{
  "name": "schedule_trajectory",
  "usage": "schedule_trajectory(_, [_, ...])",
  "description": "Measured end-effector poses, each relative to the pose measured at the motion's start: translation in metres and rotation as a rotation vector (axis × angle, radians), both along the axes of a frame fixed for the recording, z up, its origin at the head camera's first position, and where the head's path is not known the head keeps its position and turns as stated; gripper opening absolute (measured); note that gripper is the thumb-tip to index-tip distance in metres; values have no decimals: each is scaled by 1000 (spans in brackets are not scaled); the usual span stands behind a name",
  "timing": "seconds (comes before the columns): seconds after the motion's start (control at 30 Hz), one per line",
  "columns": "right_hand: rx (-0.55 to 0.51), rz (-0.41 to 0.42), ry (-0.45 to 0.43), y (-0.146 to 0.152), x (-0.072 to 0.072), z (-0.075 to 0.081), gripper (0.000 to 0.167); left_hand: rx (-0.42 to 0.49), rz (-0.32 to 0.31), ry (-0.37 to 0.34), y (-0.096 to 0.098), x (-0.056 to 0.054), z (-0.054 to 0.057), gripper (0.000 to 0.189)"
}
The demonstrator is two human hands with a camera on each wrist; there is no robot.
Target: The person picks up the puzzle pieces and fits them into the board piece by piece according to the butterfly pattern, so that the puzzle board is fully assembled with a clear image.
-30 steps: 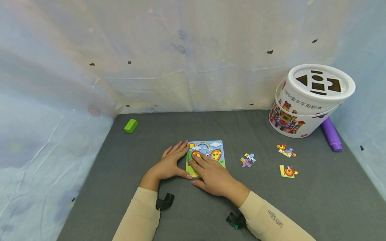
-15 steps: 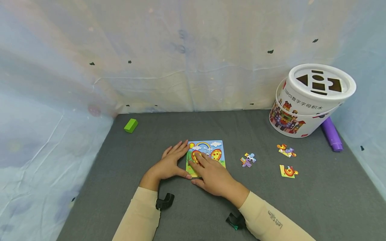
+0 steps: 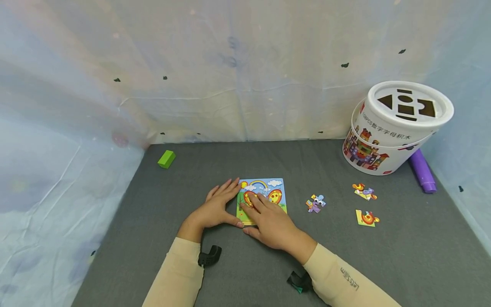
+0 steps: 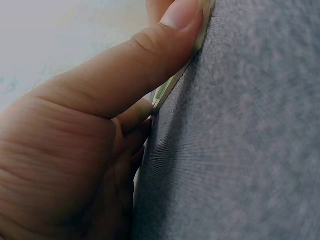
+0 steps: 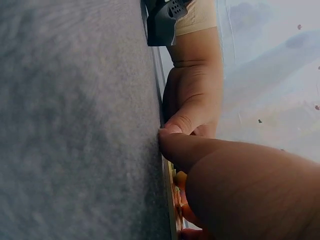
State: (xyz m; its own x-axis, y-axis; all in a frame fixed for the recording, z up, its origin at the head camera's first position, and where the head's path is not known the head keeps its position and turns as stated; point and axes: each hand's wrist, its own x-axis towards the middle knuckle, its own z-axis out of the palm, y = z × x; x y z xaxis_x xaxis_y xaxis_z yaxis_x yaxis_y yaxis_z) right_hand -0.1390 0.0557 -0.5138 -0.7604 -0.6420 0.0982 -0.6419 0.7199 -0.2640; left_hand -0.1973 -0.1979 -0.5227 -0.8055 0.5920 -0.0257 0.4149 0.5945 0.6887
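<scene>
Where the puzzle board lies flat near the middle of the grey table, both hands are on it. Left hand: fingers extended, tips at the board's upper left edge, thumb on the near left corner; bracing the side, not clenched. Left wrist view has that thumb against the board's thin edge. Right hand: spread flat over the board's lower middle, fingers fairly straight, tips touching the picture, nothing grasped. Its thumb sits at the near edge, just beside the left thumb. Board print shows a rainbow, clouds, a sun, orange-and-yellow rounded shapes; part of it is hidden under the right hand.

Loose, right of the board: a purple-and-blue puzzle piece nearest, then, farther right, a red-and-purple piece and, nearer the person, a yellow-and-red piece. None touching each other.

Far right, a white lidded bucket with shaped holes in its lid; purple cylinder lying beside it, partly behind. Far left, a green block. Pale patterned cloth hangs behind. Beige sleeves on both arms.
</scene>
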Motion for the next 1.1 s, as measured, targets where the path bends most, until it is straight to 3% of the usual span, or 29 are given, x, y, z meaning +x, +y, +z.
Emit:
schedule_trajectory(0.6, [-4,-13,-67,0,1,3,76,-83,23,-28,3,0,5,129])
schedule_trajectory(0.83, [-13,-21,-107,1,0,3,78,-86,25,-48,4,-1,9,129])
schedule_trajectory(1.1, [-37,-15,-117,1,1,3,77,-72,23,-29,3,0,5,129])
